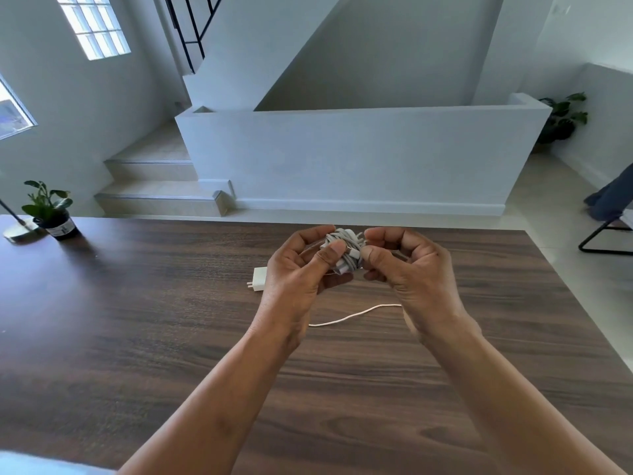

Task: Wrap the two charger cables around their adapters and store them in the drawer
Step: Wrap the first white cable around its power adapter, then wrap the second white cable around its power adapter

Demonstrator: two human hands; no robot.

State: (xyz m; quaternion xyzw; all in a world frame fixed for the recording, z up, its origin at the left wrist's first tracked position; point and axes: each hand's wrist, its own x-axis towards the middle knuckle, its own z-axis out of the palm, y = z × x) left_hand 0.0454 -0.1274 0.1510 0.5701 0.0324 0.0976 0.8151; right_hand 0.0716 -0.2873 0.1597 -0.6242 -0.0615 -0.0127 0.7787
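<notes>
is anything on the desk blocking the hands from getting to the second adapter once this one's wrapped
Nothing visible does. The second adapter lies on the bare desk just beyond the left hand, its loose cable trailing below the hands. Both hands hold the wrapped charger. The potted plant sits far left. No drawer is in view.

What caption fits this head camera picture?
Both hands, left hand and right hand, grip a wrapped charger; second adapter waits on the table.

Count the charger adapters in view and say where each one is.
2. One cable-wrapped adapter held between both hands above the table; one bare adapter lying on the table, partly hidden behind the left hand.
</notes>
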